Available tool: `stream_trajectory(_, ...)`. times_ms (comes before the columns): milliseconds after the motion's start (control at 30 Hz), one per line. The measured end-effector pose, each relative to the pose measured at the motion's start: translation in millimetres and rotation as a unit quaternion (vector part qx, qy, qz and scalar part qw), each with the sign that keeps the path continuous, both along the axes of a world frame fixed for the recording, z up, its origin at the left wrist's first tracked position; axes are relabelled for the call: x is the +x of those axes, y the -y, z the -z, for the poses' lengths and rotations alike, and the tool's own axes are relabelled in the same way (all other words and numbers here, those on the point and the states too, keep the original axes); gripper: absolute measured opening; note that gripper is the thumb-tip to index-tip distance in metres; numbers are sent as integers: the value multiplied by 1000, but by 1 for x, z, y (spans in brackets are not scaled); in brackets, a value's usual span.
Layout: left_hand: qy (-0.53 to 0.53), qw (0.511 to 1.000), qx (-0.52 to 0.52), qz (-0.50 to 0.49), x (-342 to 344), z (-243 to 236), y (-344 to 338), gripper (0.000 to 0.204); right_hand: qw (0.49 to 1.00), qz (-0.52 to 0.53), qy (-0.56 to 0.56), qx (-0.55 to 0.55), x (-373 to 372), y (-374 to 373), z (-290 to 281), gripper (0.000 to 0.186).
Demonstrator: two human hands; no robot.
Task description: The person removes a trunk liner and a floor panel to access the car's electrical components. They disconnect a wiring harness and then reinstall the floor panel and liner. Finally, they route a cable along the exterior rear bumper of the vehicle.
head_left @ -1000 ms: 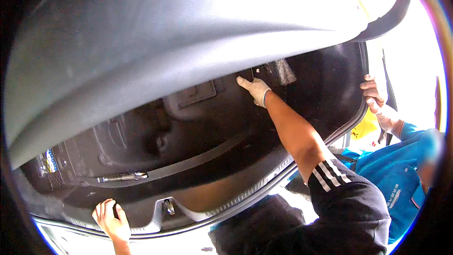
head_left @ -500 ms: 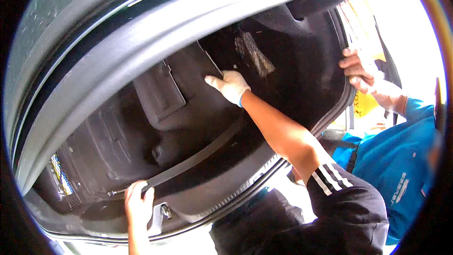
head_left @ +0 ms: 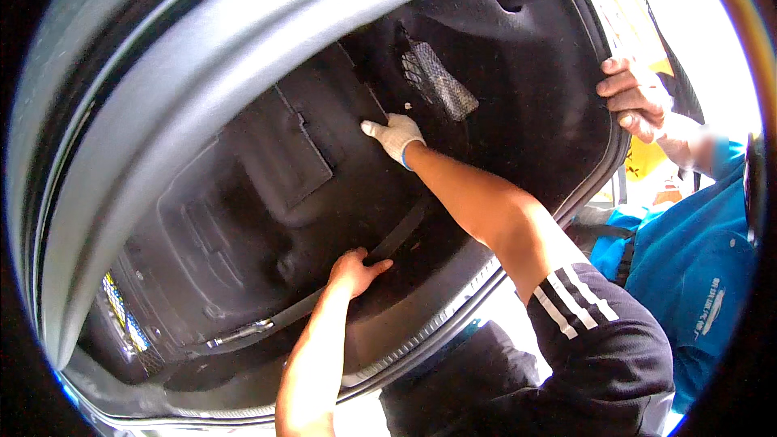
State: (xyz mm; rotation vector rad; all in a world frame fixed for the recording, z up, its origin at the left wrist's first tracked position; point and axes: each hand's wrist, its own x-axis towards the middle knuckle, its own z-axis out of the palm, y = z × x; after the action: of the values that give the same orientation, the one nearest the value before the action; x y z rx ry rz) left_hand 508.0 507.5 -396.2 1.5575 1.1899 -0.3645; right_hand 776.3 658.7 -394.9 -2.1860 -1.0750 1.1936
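Note:
A dark moulded car-trunk liner (head_left: 202, 226) curves across the view. My bare left hand (head_left: 356, 275) rests on it at a long dark band (head_left: 396, 235), thumb spread from the fingers. Higher up, my right hand (head_left: 392, 136), in a white knit glove, has its fingers curled at the edge of a raised flat panel (head_left: 307, 154), thumb sticking out. A mesh-textured strip (head_left: 441, 81) lies just above the glove. A shiny metal piece (head_left: 243, 333) sits at the band's left end.
A co-worker in a blue shirt (head_left: 680, 275) stands at the right, their hand (head_left: 635, 93) on the trunk's rim. A thick grey padded edge (head_left: 178, 73) arches over the top and left. A yellow object (head_left: 643, 158) shows behind the co-worker's arm.
My left hand has moved up and right from the near rim onto the band. The grey piece above covers less of the liner in view, and my gloved hand appears slightly farther left.

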Motion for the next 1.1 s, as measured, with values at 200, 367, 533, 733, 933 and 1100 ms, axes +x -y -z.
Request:
stream_trajectory(200, 19, 999, 45, -1, 16, -17, 2, 79, 997, -37, 42, 47, -1, -21, 15, 64)
stream_trajectory(367, 1, 998, 61, -10, 11, -27, -4, 74, 984, -100, -18, 145, -36, -45, -1, 67)
stream_trajectory(533, 36, 990, 137, -15, 12, -21, 5, 66, 980, -112, 2, 166, -47, -60, -10, 66)
stream_trajectory(733, 10, 986, 168, 4, 14, -32, 4, 63, 962, -154, 96, 206, -90, -92, -24, 67)
stream_trajectory(933, -22, 965, 256, 47, 16, -47, 16, 59, 953, -186, 114, 213, -112, -109, -46, 67)
stream_trajectory(1100, -97, 940, 317, 79, 31, -54, 15, 54, 945, -216, 116, 218, -144, -108, -92, 53)
